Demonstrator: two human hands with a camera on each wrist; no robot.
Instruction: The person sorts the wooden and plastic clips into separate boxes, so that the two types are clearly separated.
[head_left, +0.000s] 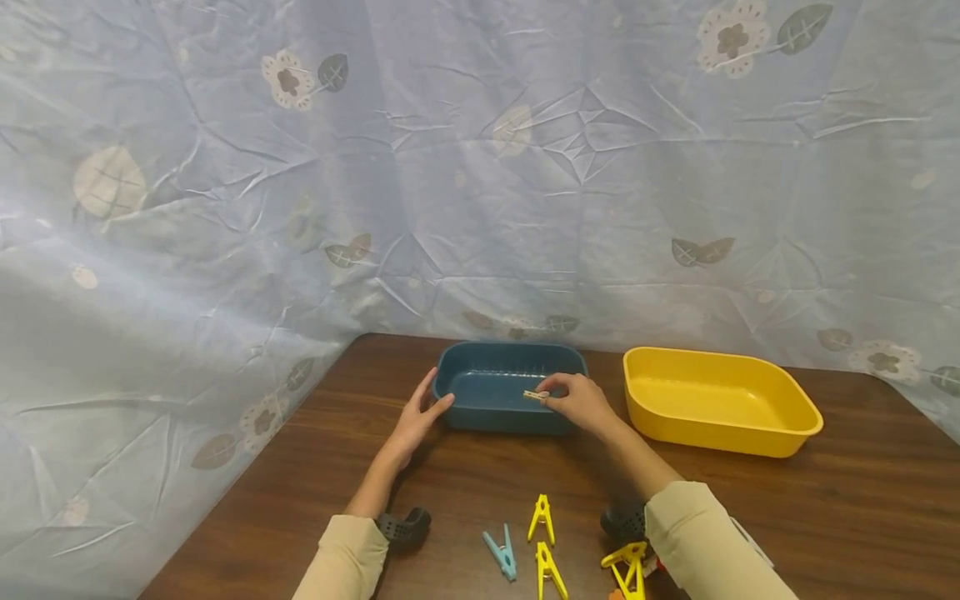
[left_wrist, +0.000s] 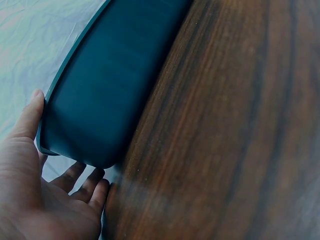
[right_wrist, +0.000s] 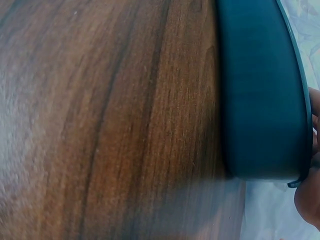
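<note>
My right hand [head_left: 583, 403] pinches a small pale clothespin [head_left: 535, 395] between thumb and fingertips, above the dark blue basin [head_left: 510, 421]. In the right wrist view, only part of the right hand [right_wrist: 311, 192] shows, beyond the basin's rim, and the clothespin is hidden. My left hand [head_left: 415, 422] is at the basin's left end. The left wrist view shows its thumb [left_wrist: 31, 117] against the rim and its other fingers spread loosely by the end wall. On the table nearer me lie yellow clothespins [head_left: 542, 521] and a light blue clothespin [head_left: 501, 553].
A yellow basin [head_left: 720, 442] stands to the right of the blue one on the brown wooden table [head_left: 277, 500]. A patterned curtain [head_left: 480, 208] hangs behind the table. By my right sleeve, a yellow clothespin [head_left: 628, 567] lies over a partly hidden orange piece [head_left: 617, 595].
</note>
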